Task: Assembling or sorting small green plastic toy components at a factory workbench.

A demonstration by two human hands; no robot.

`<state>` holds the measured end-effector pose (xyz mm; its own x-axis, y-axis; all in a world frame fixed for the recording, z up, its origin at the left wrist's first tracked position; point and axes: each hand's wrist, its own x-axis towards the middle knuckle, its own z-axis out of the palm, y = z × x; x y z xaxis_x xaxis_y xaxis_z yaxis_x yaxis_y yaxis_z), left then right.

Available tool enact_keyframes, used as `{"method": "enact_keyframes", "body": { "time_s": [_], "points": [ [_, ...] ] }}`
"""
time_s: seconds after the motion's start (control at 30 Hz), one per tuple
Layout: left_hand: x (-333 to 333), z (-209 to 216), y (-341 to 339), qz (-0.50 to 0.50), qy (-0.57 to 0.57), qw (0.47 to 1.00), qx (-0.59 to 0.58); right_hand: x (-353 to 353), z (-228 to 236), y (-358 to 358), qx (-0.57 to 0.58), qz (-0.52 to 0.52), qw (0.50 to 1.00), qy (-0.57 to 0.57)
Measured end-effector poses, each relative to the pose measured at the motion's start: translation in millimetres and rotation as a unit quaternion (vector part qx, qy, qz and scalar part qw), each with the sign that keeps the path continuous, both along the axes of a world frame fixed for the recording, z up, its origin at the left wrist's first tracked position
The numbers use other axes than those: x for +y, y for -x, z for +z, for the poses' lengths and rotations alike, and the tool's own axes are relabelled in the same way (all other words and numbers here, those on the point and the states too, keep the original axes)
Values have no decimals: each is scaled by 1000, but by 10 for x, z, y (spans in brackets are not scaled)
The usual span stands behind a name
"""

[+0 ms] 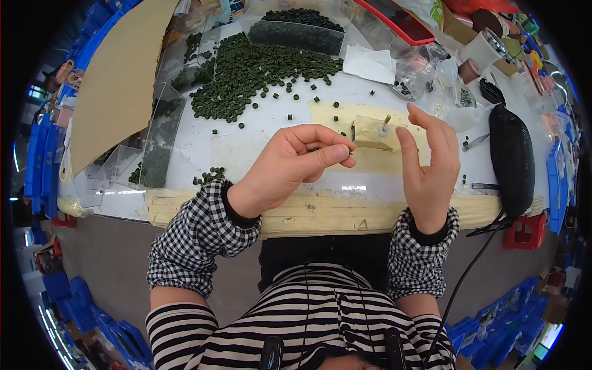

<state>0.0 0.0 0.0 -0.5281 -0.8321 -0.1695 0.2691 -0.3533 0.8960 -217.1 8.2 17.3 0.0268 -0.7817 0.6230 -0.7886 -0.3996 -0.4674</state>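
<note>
My left hand (290, 165) is closed in a pinch at the near side of the table, thumb against the forefinger. Whatever is between the fingertips is too small and too covered to make out. Just beyond those fingertips stands a block wrapped in yellowish tape (368, 137), with a short brass-coloured pin (386, 120) rising from its top. On the block's other side my right hand (430, 161) is raised, thumb and fingers apart, holding nothing. Many small dark green spool-shaped pieces (246, 71) lie in a heap beyond my left hand, with several scattered singly.
A clear bin (295, 38) of green pieces stands at the back. Cardboard (120, 80) and clear plastic panels are at the left. A red-edged phone (398, 18), folded white paper (370, 63) and plastic bags lie back right. A black pouch (512, 157) with a cable hangs near the right edge.
</note>
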Motion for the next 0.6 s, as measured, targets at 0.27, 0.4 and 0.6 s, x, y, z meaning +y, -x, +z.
{"method": "enact_keyframes", "body": {
  "time_s": [0.27,0.4,0.6],
  "points": [
    [4,-10,-13,3,0,1000,0,250,-56,633,24,-76,995,-55],
    [1,-22,-4,7,8,1000,-10,253,-117,734,58,-91,992,-67],
    [-19,-7,-3,11,7,1000,-14,140,-156,549,100,-41,991,-76]
  ]
}}
